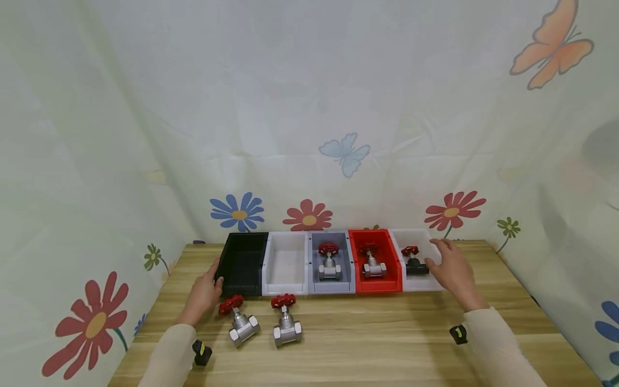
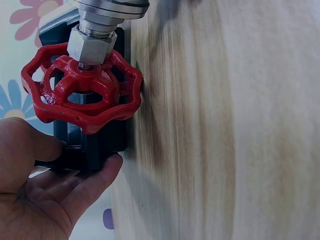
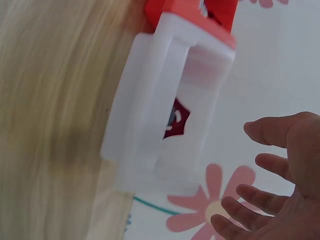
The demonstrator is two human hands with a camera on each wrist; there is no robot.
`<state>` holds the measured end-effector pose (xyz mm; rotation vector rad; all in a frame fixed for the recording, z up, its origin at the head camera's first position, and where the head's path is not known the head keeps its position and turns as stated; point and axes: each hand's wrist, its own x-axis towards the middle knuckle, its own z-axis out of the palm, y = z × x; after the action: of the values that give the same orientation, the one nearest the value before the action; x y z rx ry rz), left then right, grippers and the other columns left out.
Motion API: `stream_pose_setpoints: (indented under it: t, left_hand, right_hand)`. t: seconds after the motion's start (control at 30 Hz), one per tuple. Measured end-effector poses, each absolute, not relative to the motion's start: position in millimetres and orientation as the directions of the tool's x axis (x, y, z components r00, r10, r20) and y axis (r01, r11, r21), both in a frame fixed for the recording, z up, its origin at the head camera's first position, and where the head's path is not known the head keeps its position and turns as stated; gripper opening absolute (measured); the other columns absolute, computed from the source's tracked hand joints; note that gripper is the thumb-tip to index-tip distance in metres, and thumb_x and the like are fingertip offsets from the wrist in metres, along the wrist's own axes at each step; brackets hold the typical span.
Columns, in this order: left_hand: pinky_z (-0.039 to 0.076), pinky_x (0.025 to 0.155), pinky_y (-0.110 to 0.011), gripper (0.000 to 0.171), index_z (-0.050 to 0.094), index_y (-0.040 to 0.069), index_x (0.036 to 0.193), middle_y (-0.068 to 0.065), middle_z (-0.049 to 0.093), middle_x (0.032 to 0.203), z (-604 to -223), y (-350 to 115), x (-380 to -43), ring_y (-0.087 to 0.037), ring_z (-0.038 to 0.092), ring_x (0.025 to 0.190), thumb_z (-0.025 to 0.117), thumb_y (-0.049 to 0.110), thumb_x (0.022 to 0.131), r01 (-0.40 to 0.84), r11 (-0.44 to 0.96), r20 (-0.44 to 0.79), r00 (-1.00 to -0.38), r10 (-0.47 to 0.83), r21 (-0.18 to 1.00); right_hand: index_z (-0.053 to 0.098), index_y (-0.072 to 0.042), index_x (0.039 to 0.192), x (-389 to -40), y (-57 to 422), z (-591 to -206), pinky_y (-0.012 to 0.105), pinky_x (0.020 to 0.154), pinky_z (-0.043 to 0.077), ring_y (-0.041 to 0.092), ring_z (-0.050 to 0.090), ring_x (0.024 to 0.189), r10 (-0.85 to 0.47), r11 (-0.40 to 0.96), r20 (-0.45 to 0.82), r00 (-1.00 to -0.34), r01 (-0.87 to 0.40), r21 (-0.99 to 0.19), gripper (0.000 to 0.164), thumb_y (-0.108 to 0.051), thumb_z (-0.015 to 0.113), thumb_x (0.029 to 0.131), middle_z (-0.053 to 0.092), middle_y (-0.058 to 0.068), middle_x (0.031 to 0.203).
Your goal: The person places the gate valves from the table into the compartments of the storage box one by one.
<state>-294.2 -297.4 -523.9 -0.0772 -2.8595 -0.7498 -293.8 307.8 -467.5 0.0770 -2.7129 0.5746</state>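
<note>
From where I stand, with 12 straight ahead of the person, five bins sit side by side across the table (image 1: pixel 358 338). At the row's 9 o'clock end, the left hand (image 1: pixel 203 293) grips the black bin (image 1: pixel 244 263) by its near corner, thumb on one side of the wall, fingers on the other. At the 3 o'clock end, the right hand (image 1: pixel 454 269) is spread open with loosely bent fingers, holding nothing, beside the right white bin (image 1: pixel 425 284); in its wrist view it looks apart from the wall.

Handling the row by its ends, as this seems to be, calls for a matched hold: I'd bring the right palm to the outer wall at 3 and press gently toward 9, so the left white bin (image 1: pixel 286 263), grey bin (image 1: pixel 330 287) and red bin (image 1: pixel 379 287) sit tight between.

Even pressure matters, I'd say; a one-sided shove could skew the line or tip the upright valves inside. The left valve (image 1: pixel 243 327) stands just off the black bin's 6 o'clock edge, so any pull that way could knock its wheel.
</note>
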Motion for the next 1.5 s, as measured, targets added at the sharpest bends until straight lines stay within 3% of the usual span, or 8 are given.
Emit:
stream_pose_setpoints:
  t: [0.33, 0.83, 1.5]
  left_hand:
    - [0.045, 0.098, -0.062, 0.06, 0.025, -0.005, 0.152, -0.042, 0.051, 0.13, -525, -298, -295, -0.052, 0.058, 0.115, 0.048, 0.01, 0.099, 0.087, 0.875, 0.176, -0.984, 0.002, 0.477]
    - [0.046, 0.097, -0.061, 0.061, 0.024, -0.006, 0.152, -0.042, 0.053, 0.128, -525, -297, -295, -0.051, 0.059, 0.113, 0.049, 0.01, 0.099, 0.09, 0.875, 0.177, -0.984, 0.005, 0.475]
    - [0.047, 0.096, -0.06, 0.062, 0.023, -0.008, 0.152, -0.042, 0.053, 0.128, -521, -296, -295, -0.05, 0.06, 0.112, 0.05, 0.011, 0.099, 0.079, 0.879, 0.156, -0.988, 0.005, 0.471]
  right_hand:
    - [0.048, 0.002, 0.137, -297, 328, -481, 0.069, 0.093, 0.042, 0.054, 0.051, 0.116, 0.057, 0.916, 0.34, -0.939, -0.086, -0.392, 0.056, -0.016, 0.068, 0.088, 0.05, 0.035, 0.132]
    - [0.049, 0.004, 0.135, -298, 337, -507, 0.062, 0.071, 0.049, 0.051, 0.065, 0.086, 0.041, 0.915, 0.312, -0.949, -0.09, -0.393, 0.05, -0.007, 0.062, 0.088, 0.065, 0.037, 0.107]
    - [0.038, 0.007, 0.143, -306, 334, -513, 0.061, 0.078, 0.051, 0.05, 0.063, 0.093, 0.042, 0.914, 0.217, -0.975, -0.05, -0.402, 0.056, -0.001, 0.056, 0.091, 0.059, 0.041, 0.117]
